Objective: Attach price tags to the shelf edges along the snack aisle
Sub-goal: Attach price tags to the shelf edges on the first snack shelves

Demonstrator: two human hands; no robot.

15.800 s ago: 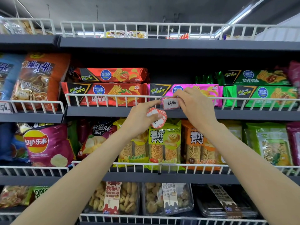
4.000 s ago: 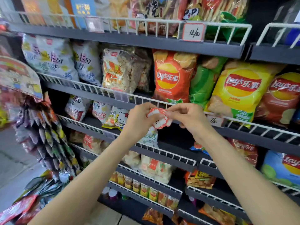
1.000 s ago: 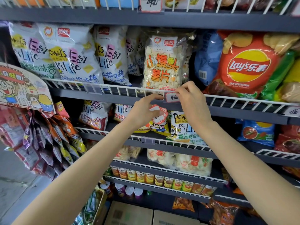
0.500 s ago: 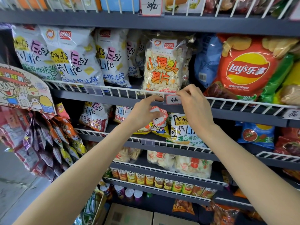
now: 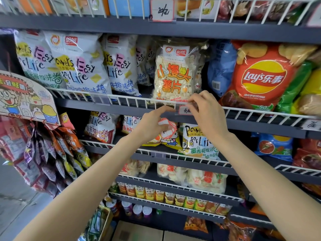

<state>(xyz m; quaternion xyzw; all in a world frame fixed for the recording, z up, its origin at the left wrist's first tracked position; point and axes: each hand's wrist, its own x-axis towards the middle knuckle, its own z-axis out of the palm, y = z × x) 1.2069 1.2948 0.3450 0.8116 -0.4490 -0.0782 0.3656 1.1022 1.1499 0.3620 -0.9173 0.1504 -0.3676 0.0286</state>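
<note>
A small white price tag (image 5: 185, 110) with a red border sits in a clear holder on the white wire rail (image 5: 135, 100) of the middle shelf. My right hand (image 5: 207, 113) pinches its right end with curled fingers and covers part of it. My left hand (image 5: 152, 121) is just left of the tag, below the rail, and grips a stack of red-and-white price tags (image 5: 167, 126) in its palm. Its index finger reaches toward the tag's left edge.
Another filled tag (image 5: 162, 10) hangs on the shelf above, and one more tag (image 5: 311, 125) at the far right. Empty clear holders (image 5: 100, 100) (image 5: 157, 154) sit on the rails. Snack bags fill the shelves. A hanging snack strip (image 5: 52, 153) juts out at left. Cardboard boxes (image 5: 139, 232) stand below.
Over the last second my right hand shifted slightly right along the rail with the tag; my left hand eased a little away from it. Earlier I worked on other shelves.
</note>
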